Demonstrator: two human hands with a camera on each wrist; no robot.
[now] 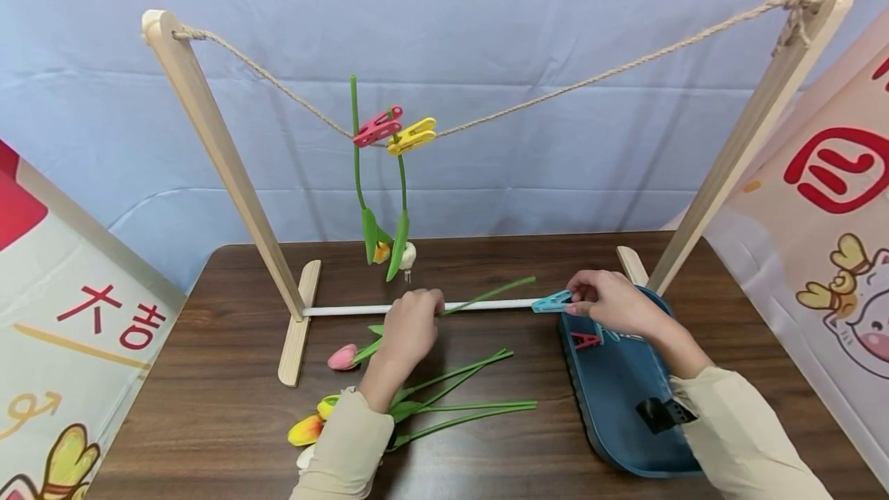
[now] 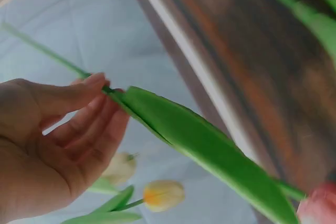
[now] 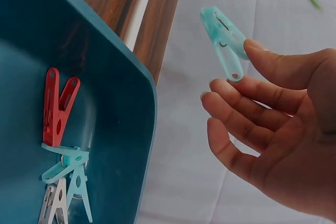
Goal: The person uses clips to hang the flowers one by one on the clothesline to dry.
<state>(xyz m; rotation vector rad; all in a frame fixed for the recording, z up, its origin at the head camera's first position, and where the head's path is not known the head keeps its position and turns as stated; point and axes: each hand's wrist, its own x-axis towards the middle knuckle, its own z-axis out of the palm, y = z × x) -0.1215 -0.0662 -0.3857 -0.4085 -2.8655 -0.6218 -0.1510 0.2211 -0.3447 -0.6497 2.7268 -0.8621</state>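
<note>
Thumb and fingers of my left hand (image 1: 411, 328) pinch the green stem of a pink tulip (image 1: 343, 357); its long leaf (image 2: 205, 150) angles down past the fingertips in the left wrist view. My right hand (image 1: 614, 301) holds a light blue clothespin (image 1: 552, 302) between thumb and fingers, just above the rim of the blue tray (image 1: 579, 400). Two tulips hang heads down from the rope (image 1: 611, 72), one under a pink clothespin (image 1: 378, 127), the other under a yellow clothespin (image 1: 413, 136).
Several tulips (image 1: 465, 409) lie on the wooden table below my left hand. In the tray are a red clothespin (image 3: 58, 108) and other clothespins (image 3: 68, 166). Wooden posts (image 1: 222, 160) carry the rope, and a white rod (image 1: 354, 311) runs low between them.
</note>
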